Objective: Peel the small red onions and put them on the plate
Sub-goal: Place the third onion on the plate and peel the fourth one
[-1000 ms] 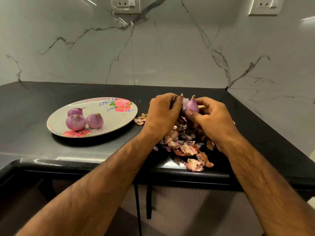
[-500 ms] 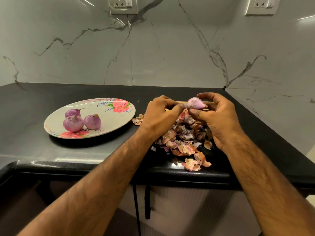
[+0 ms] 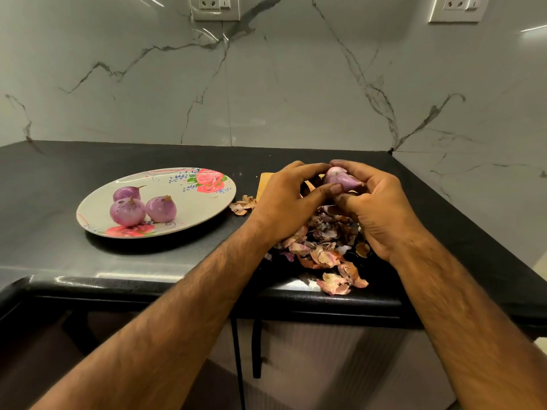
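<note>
Both hands hold one small red onion (image 3: 340,179) above a heap of peels (image 3: 322,247) on the black counter. My left hand (image 3: 284,202) pinches it from the left with thumb and fingers. My right hand (image 3: 376,208) grips it from the right and below. The onion looks shiny and purple, its tip pointing right. To the left lies a white flowered plate (image 3: 201,196) with three peeled onions (image 3: 128,212) on its near left part.
A small tan board edge (image 3: 265,180) shows behind my left hand. A few loose peels (image 3: 244,205) lie between plate and hands. The counter's front edge (image 3: 177,288) runs close below the peels; a marble wall with two sockets stands behind.
The onion has been turned from tip-up to lying with its tip to the right. My left hand has closed back onto it after drawing away a little.
</note>
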